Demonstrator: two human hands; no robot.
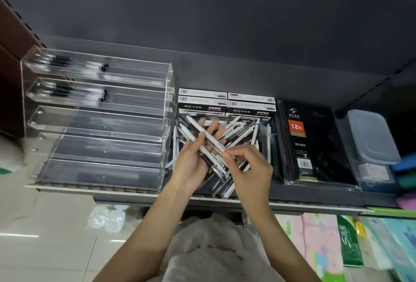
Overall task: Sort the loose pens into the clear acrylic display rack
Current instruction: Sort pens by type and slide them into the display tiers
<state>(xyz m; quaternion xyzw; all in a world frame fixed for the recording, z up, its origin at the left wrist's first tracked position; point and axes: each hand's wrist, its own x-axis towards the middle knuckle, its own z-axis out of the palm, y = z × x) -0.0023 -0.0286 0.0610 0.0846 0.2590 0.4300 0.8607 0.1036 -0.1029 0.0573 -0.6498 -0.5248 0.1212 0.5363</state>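
A: Holding a few white pens at the centre of the frame, is that the left hand?

B: Yes. Its palm faces up with the fingers loosely spread, and the pens lie across them, the thumb resting over the bundle. The right hand, just to its right, pinches the lower end of one of those pens between thumb and forefinger.

A: And the loose pens?

B: Heaped behind the hands, in front of four pen boxes.

A: The clear acrylic display rack?

B: Left of the frame, on the same shelf. Its two top tiers hold black-gripped pens. A black diary stands right of the heap.
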